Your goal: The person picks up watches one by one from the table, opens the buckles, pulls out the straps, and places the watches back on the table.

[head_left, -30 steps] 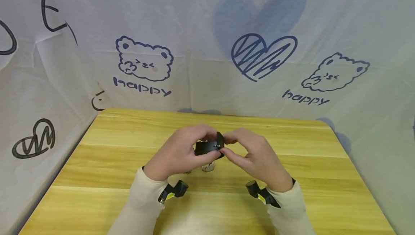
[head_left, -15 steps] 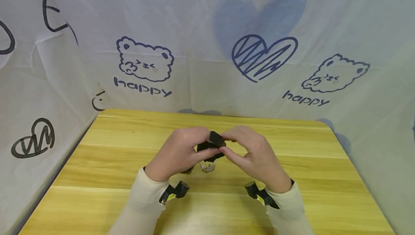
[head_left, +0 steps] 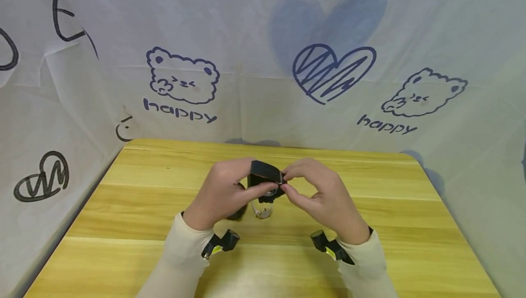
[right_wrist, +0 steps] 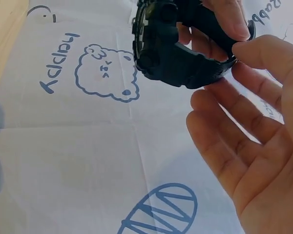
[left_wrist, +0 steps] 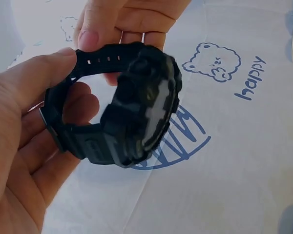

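A black wristwatch (head_left: pixel 265 170) with a chunky case is held above the table between both hands, its strap bent round into a loop. The left hand (head_left: pixel 226 188) pinches the strap, with its thumb on the near side. Thumb and fingertips of the right hand (head_left: pixel 322 193) pinch the strap at its right end. In the left wrist view the watch (left_wrist: pixel 141 107) shows its case and the strap's row of holes. In the right wrist view the watch (right_wrist: pixel 161 53) is seen from its side, and the right hand's lower fingers are apart from it.
Below the hands, a silver-coloured watch (head_left: pixel 263 213) lies on the wooden table (head_left: pixel 263 261). Beside it is a dark object (head_left: pixel 237 212), partly hidden by the left hand. A printed white cloth (head_left: pixel 255 97) hangs behind the table.
The black strap has swung over to the left and now arches between the hands. The left hand has shifted slightly left, uncovering more of the dark object; the right hand has hardly moved.
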### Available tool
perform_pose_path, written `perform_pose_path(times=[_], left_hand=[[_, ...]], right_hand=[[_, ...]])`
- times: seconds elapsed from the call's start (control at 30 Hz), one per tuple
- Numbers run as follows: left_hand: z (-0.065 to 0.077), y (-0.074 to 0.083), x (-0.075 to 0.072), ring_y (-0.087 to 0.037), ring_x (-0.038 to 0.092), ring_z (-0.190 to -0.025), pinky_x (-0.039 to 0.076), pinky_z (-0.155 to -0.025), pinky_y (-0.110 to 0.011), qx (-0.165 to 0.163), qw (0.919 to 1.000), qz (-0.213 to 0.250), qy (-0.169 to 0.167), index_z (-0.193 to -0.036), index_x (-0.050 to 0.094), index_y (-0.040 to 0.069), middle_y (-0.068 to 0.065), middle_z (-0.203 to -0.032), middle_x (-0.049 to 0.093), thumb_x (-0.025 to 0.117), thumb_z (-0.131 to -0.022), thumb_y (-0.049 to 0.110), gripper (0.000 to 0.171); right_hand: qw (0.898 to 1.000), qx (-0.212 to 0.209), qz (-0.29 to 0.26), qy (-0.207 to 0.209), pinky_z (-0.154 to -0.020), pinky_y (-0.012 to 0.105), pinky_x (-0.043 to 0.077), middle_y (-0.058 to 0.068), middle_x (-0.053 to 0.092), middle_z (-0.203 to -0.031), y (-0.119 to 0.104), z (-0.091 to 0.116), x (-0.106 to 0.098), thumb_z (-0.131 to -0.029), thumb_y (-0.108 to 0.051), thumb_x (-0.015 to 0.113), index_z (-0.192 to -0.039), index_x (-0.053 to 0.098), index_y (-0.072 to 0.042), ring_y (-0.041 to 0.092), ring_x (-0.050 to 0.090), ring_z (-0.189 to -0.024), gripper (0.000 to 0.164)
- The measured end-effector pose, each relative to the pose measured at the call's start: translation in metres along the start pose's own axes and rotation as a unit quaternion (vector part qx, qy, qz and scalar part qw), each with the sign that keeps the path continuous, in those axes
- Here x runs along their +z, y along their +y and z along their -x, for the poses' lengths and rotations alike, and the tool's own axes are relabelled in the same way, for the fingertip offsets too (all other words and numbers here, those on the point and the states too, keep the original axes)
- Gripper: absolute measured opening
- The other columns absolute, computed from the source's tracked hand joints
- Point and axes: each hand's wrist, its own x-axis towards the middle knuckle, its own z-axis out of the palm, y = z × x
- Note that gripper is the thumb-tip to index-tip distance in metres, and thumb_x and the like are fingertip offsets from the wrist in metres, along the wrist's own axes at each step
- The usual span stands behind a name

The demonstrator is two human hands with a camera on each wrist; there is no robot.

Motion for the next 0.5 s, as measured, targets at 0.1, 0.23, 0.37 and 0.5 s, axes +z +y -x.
perform_pose_path(times=[0.1, 0.23, 0.37, 0.5], left_hand=[[0.0011, 0.0003, 0.0002, -0.005, 0.073, -0.091, 0.057, -0.082, -0.02, -0.033, 0.9994, -0.007, -0.011, -0.109, 0.076, 0.011, 0.003, -0.101, 0.078, 0.084, -0.088, 0.013, 0.023], [0.0018, 0.0022, 0.0001, -0.006, 0.072, -0.09, 0.059, -0.081, -0.026, -0.096, 0.9953, -0.007, -0.013, -0.112, 0.074, 0.011, 0.004, -0.102, 0.077, 0.084, -0.088, 0.019, 0.027], [0.0011, 0.0036, -0.0003, -0.008, 0.073, -0.097, 0.059, -0.085, -0.03, -0.119, 0.9927, -0.016, -0.017, -0.115, 0.077, 0.012, 0.004, -0.106, 0.078, 0.085, -0.088, 0.024, 0.031], [0.0008, 0.0033, -0.0003, -0.006, 0.072, -0.099, 0.058, -0.088, -0.029, -0.116, 0.993, -0.007, -0.021, -0.108, 0.08, 0.016, 0.007, -0.104, 0.077, 0.085, -0.088, 0.026, 0.024]], right_hand=[[1.0, -0.023, -0.004, 0.006, -0.085, 0.024, 0.056, 0.005, 0.072, -0.108, 0.0022, -0.0001, 0.0007, -0.101, -0.022, 0.069, -0.104, 0.074, -0.01, 0.019, 0.07, -0.095, 0.014], [0.999, -0.042, -0.01, 0.01, -0.078, 0.025, 0.056, 0.006, 0.07, -0.109, 0.0033, -0.0001, 0.0013, -0.105, -0.03, 0.06, -0.107, 0.075, -0.009, 0.02, 0.069, -0.094, 0.026], [0.998, -0.061, -0.011, 0.011, -0.072, 0.023, 0.053, 0.007, 0.069, -0.109, 0.0042, -0.0005, 0.0025, -0.106, -0.028, 0.059, -0.111, 0.076, -0.009, 0.02, 0.067, -0.093, 0.025], [0.997, -0.074, -0.018, 0.008, -0.073, 0.024, 0.053, 0.007, 0.068, -0.109, 0.0053, -0.0009, 0.0034, -0.106, -0.025, 0.06, -0.111, 0.076, -0.009, 0.02, 0.067, -0.093, 0.023]])
